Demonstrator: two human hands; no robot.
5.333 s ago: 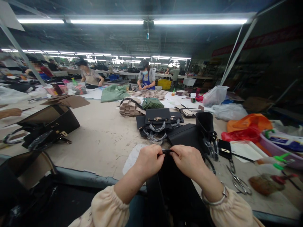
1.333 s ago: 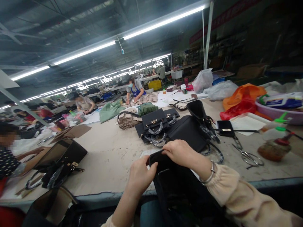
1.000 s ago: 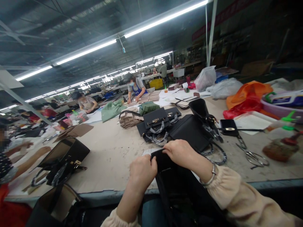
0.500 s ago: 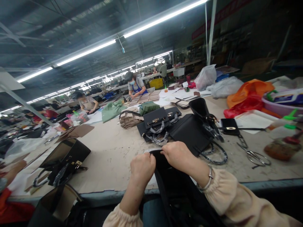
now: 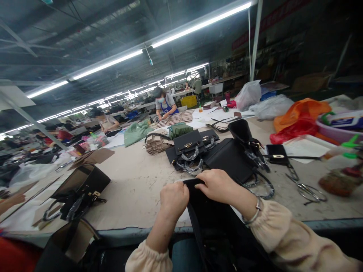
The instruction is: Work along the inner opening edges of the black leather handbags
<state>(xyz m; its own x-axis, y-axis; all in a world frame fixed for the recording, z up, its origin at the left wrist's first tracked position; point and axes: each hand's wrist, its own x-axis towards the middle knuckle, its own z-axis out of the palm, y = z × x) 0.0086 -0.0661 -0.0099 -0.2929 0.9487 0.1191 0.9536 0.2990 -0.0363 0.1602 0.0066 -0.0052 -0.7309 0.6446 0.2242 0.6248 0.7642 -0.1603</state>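
Observation:
My left hand (image 5: 173, 198) and my right hand (image 5: 218, 186) both grip the top rim of a black handbag (image 5: 215, 230) that stands between my arms at the near edge of the worktable (image 5: 133, 181). The left hand is closed in a fist on the rim's left end. Fingers of the right hand curl over the rim's far side. The bag's lower part runs below the table edge toward my lap. Just beyond my hands lie several finished black handbags (image 5: 195, 149) with wrapped handles and gold clasps.
An open black bag (image 5: 81, 187) lies at the left. Scissors (image 5: 307, 190), a black clasp piece (image 5: 276, 153), glue bottles (image 5: 344, 149), orange and red plastic bags (image 5: 297, 117) and a basin sit at the right. Other people work at tables farther back; a hand shows at the left edge.
My hands keep their grip on the bag's rim, the left one shifting slightly right and closing tighter. The view has tilted since 5.3 s ago; the person at the left has drawn out of view.

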